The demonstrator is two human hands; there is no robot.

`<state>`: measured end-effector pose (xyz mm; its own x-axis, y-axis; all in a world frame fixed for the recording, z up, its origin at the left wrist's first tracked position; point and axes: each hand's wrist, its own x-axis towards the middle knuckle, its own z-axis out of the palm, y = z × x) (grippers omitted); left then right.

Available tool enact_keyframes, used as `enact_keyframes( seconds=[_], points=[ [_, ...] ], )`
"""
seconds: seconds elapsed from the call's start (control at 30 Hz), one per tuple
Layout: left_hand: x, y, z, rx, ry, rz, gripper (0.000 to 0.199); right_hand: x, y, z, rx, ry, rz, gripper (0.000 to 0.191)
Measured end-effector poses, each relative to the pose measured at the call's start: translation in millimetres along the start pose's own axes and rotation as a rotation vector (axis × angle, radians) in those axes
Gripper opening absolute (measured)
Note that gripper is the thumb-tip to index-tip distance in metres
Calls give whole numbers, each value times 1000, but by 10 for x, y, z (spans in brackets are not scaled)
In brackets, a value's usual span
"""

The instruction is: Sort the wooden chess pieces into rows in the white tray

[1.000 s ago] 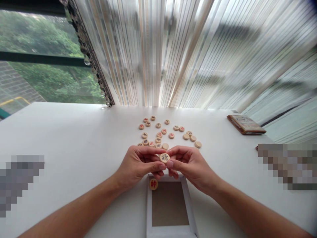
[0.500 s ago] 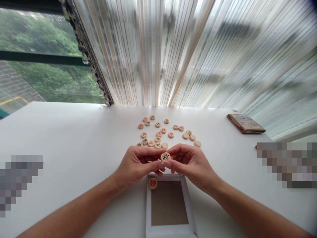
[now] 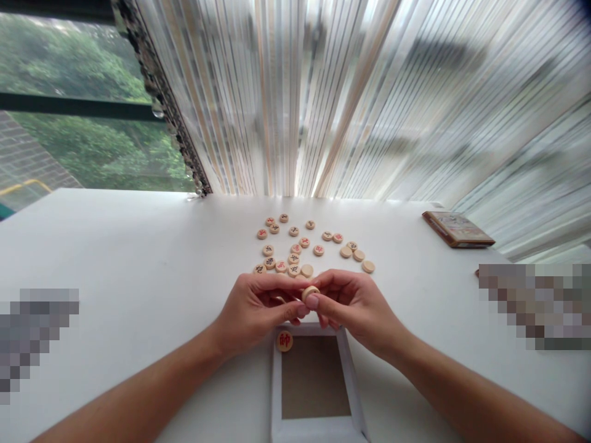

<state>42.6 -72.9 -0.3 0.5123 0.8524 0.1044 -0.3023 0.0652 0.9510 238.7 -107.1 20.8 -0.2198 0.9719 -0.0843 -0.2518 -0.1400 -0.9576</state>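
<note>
Just above the far end of a white open box (image 3: 276,394), a round wooden Chinese chess piece (image 3: 310,292) sits tilted between my fingertips. My right hand (image 3: 351,296) pinches it, the thumb covering part of its face. My left hand (image 3: 258,304) has its index finger and thumb closed against the piece's left side. A piece with a red character (image 3: 285,341) rests at the box's upper left corner. Beyond my hands lie several loose pieces, among them a blank-faced one (image 3: 307,271) and one with a black character (image 3: 294,269).
The pieces spread over the white table (image 3: 138,258). At the far right lies a flat brown box (image 3: 458,229) with a pictured lid. Blurred-out items (image 3: 535,301) stand at the right edge and the left edge. A striped string curtain (image 3: 295,98) hangs behind the table.
The held piece has turned between my fingers: its black character faced up before, and now it is tilted with the character mostly hidden. My arms have hardly moved.
</note>
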Motion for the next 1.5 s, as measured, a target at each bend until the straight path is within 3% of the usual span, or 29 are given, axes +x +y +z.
enact_keyframes(
  seconds=[0.17,0.57,1.0,1.5],
  points=[
    [-22,-13,2,148,8,51,25,-15,54,-24,-72,-10,-57,30],
    [-26,21,40,108,31,35,36,-37,4,-60,-201,-51,-119,36],
    [-33,-2,22,124,29,-14,40,-12,2,-20,-92,-18,5,38],
    [-27,32,67,197,7,84,33,-41,13,-2,-85,-23,11,36]
  ],
)
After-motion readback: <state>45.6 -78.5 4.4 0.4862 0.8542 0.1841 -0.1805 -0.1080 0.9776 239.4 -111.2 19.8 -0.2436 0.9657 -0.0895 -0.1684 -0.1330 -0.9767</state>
